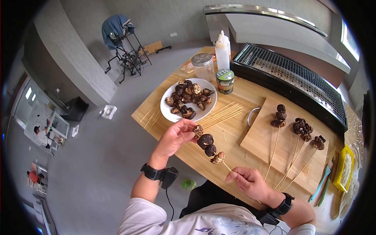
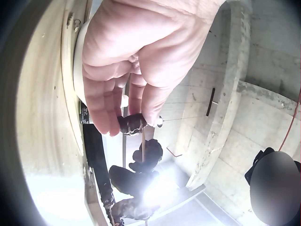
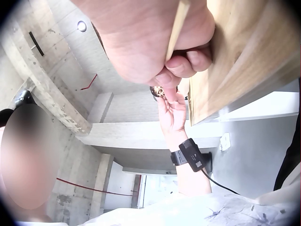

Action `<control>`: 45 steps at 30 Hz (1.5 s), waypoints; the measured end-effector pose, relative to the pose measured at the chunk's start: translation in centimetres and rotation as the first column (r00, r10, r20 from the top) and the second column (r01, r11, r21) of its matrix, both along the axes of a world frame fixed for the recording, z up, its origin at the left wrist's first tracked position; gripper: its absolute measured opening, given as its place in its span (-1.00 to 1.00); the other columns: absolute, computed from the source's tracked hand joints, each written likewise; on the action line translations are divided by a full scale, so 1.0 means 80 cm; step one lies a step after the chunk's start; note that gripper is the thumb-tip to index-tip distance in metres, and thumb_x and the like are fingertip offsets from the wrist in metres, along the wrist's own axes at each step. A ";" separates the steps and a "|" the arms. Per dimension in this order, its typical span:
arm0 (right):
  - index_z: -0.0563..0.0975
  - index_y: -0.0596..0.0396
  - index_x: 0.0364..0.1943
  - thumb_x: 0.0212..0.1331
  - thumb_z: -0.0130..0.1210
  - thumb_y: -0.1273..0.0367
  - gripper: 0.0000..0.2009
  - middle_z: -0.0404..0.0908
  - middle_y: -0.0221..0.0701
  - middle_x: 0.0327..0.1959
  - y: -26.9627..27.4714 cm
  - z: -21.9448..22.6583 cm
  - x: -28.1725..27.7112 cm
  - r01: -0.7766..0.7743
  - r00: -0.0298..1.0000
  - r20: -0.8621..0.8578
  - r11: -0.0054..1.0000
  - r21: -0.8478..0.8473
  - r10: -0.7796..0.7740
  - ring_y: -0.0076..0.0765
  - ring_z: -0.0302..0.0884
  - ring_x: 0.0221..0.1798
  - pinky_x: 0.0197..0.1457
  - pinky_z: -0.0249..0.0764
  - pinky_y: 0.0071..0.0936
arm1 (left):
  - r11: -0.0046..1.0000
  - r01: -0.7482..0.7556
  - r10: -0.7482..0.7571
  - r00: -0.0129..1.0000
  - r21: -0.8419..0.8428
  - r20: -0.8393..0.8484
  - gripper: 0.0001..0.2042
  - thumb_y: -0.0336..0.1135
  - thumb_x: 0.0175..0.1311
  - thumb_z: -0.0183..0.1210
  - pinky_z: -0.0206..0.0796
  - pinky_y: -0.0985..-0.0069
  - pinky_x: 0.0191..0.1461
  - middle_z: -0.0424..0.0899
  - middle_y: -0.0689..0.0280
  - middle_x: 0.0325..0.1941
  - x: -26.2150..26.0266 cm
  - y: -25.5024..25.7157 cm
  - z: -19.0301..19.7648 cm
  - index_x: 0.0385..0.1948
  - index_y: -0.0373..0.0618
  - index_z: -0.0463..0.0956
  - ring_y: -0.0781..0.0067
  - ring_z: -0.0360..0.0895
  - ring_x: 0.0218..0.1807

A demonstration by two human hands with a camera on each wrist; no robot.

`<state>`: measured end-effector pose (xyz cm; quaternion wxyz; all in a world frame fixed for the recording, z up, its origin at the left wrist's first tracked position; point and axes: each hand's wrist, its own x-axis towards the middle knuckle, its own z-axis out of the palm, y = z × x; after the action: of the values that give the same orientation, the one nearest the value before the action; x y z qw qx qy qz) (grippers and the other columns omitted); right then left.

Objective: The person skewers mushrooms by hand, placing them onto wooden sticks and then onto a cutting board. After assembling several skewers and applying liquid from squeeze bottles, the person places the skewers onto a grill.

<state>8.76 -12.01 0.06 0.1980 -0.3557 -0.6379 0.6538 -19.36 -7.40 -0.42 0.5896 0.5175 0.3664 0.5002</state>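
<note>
In the head view my left hand [image 1: 175,138] pinches a dark brown shiitake mushroom [image 1: 198,132] between thumb and fingers at the far end of a bamboo skewer. Further down that skewer sit several more mushrooms [image 1: 205,141], the lowest one pale and cracked. My right hand [image 1: 252,184] grips the bare lower part of the stick, its fingers curled round it; the right wrist view shows the skewer [image 3: 176,30] passing through that fist. From the left wrist, the pinched mushroom [image 2: 132,124] is between the fingertips, with the others beyond it.
A white plate [image 1: 166,111] of loose mushrooms and a bundle of bare skewers [image 1: 225,114] lie on the wooden table. Filled skewers rest on a cutting board [image 1: 256,135]. Behind are a jar [image 1: 203,70], a green-labelled can [image 1: 225,81], squeeze bottles [image 1: 222,55] and a black grill [image 1: 290,78].
</note>
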 end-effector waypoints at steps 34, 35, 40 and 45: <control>0.52 0.11 -0.34 0.27 -0.12 0.36 -0.82 0.17 -0.51 -0.80 -0.008 -0.001 -0.004 0.024 0.999 0.024 0.986 0.165 -0.029 -0.65 0.10 -0.69 -0.60 0.12 -0.61 | 0.984 -0.115 0.127 0.989 0.138 -0.081 -0.76 -0.49 0.05 0.20 0.34 0.57 0.02 0.54 0.24 -0.12 0.018 -0.026 0.023 -0.22 -0.23 0.45 0.50 0.49 -0.10; 0.52 0.11 -0.34 0.27 -0.12 0.36 -0.82 0.17 -0.51 -0.80 -0.008 -0.001 -0.004 0.023 0.999 0.026 0.986 0.165 -0.028 -0.65 0.10 -0.69 -0.60 0.12 -0.61 | 0.982 -0.113 0.126 0.989 0.149 -0.082 -0.77 -0.49 0.05 0.20 0.35 0.57 0.01 0.54 0.24 -0.12 0.018 -0.025 0.022 -0.22 -0.23 0.45 0.51 0.50 -0.10; 0.51 0.12 -0.36 0.27 -0.13 0.37 -0.81 0.20 -0.53 -0.79 -0.005 -0.002 -0.004 0.022 1.000 0.002 0.991 0.133 -0.022 -0.65 0.10 -0.69 -0.60 0.12 -0.62 | 0.980 -0.107 0.122 0.989 0.166 -0.084 -0.74 -0.48 0.07 0.19 0.34 0.66 -0.05 0.55 0.34 -0.20 0.020 -0.024 0.020 -0.17 -0.23 0.46 0.62 0.47 -0.17; 0.50 0.13 -0.31 0.30 -0.17 0.29 -0.75 0.17 -0.65 -0.76 -0.004 -0.004 0.000 -0.002 0.995 -0.102 1.000 0.018 0.004 -0.71 0.03 -0.69 -0.62 0.01 -0.68 | 0.968 -0.158 0.170 0.984 0.194 -0.047 -0.76 -0.49 0.12 0.14 0.31 0.56 0.05 0.51 0.24 -0.11 0.029 -0.019 0.012 -0.16 -0.25 0.41 0.50 0.46 -0.06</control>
<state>8.72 -12.33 -0.25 0.2322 -0.3192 -0.6333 0.6657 -17.05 -8.92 0.53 0.4824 0.5548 0.3771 0.5633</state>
